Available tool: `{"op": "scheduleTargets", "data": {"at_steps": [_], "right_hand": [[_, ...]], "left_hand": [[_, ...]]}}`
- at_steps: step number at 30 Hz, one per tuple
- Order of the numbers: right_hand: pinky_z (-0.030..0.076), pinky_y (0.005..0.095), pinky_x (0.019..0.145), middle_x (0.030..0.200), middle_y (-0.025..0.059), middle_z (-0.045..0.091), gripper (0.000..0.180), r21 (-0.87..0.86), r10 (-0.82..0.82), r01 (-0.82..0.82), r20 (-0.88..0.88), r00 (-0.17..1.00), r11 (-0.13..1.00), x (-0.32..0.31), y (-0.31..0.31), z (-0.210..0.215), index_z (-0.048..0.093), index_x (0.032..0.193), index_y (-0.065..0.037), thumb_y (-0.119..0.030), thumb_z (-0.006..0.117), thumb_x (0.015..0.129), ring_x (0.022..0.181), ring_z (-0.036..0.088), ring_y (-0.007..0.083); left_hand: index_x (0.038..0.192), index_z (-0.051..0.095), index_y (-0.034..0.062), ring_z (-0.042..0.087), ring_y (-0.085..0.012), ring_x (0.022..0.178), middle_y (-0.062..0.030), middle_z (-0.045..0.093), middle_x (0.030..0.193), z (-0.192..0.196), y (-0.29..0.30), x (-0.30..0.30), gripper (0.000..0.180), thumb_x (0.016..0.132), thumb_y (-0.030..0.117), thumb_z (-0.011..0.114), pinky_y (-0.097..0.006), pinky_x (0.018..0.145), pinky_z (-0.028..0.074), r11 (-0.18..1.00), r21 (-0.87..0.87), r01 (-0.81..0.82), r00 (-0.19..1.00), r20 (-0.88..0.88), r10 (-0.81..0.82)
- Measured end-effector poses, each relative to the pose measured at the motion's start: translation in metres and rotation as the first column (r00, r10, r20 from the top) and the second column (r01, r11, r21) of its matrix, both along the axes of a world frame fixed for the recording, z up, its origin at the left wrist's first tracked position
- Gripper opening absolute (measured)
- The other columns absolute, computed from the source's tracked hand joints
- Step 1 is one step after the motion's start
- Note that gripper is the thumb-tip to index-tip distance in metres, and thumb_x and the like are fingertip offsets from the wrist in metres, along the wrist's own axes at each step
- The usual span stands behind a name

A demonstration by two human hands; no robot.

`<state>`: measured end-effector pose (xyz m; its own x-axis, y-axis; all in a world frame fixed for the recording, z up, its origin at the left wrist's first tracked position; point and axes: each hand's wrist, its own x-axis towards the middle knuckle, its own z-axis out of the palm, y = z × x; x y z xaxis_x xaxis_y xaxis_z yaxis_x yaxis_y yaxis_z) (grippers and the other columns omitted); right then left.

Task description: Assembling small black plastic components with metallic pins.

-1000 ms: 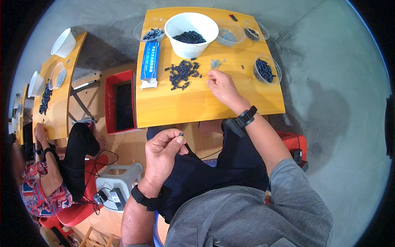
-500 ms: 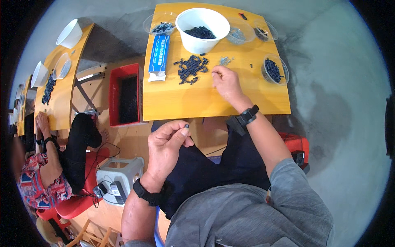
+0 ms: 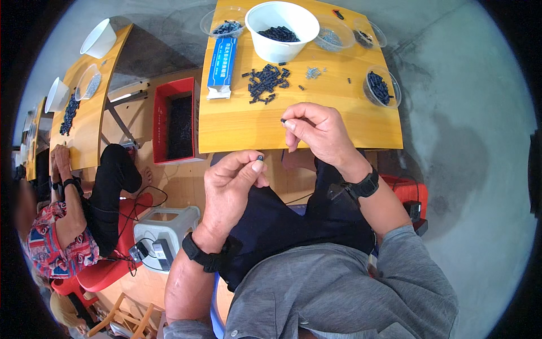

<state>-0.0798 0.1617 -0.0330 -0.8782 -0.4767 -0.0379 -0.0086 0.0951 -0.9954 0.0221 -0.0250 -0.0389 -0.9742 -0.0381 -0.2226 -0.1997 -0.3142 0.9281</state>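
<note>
Above yellow table [image 3: 237, 127] edge: left hand [image 3: 228, 189] pinches small dark part [image 3: 259, 158], right hand [image 3: 319, 133] pinches tiny black piece [image 3: 283, 120]; both mostly hidden by fingertips.

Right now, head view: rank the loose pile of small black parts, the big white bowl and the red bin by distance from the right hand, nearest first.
1. Loose pile of small black parts on the yellow table, just above-left of the right hand.
2. Big white bowl, at the table's far edge, beyond the pile.
3. Red bin, off the table's left side.
</note>
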Motion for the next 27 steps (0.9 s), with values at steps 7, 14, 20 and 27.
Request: {"op": "scheduleTargets", "data": {"at_steps": [7,14,20,27], "right_hand": [[0.053,0.0229,0.051,0.071,0.0049,0.062,0.013,-0.181,0.099,-0.062,0.205,0.974,0.982,0.013,-0.005,0.021,0.059,0.098,0.004,-0.006,0.052,0.094,0.058,0.062,0.01],[0.056,0.0248,0.055,0.08,0.0079,0.061,0.014,-0.156,0.156,-0.119,0.253,0.955,0.981,0.021,-0.01,0.024,0.059,0.101,0.006,-0.004,0.051,0.095,0.061,0.063,0.0124],[0.054,0.024,0.055,0.077,0.0065,0.061,0.017,-0.167,0.202,-0.162,0.262,0.944,0.973,0.022,-0.011,0.022,0.06,0.104,0.005,-0.005,0.051,0.095,0.061,0.063,0.0118],[0.052,0.0225,0.053,0.076,0.0046,0.061,0.014,-0.229,0.211,-0.149,0.276,0.938,0.962,0.024,-0.013,0.021,0.06,0.099,0.004,-0.006,0.05,0.095,0.058,0.061,0.0099]], "left_hand": [[0.099,0.063,-0.0023,0.061,-0.0146,0.067,-0.0098,0.065,0.085,0.001,0.0,0.001,0.012,0.09,0.003,0.059,-0.025,0.064,0.049,1.0,0.0,-0.009,1.0,-0.008,0.009],[0.1,0.063,-0.0025,0.061,-0.0135,0.066,-0.0088,0.066,0.085,0.001,0.001,0.0,0.012,0.09,0.004,0.059,-0.024,0.063,0.049,1.0,-0.017,0.001,0.999,-0.035,-0.002],[0.098,0.064,-0.0041,0.06,-0.0099,0.066,-0.0056,0.065,0.083,0.002,0.001,0.0,0.011,0.089,0.001,0.06,-0.022,0.061,0.049,1.0,-0.005,-0.022,1.0,-0.019,0.022],[0.098,0.064,-0.0045,0.06,-0.0099,0.066,-0.0045,0.064,0.083,0.001,0.001,0.001,0.011,0.089,0.001,0.06,-0.022,0.061,0.05,1.0,-0.01,-0.003,1.0,-0.017,0.003]]}}
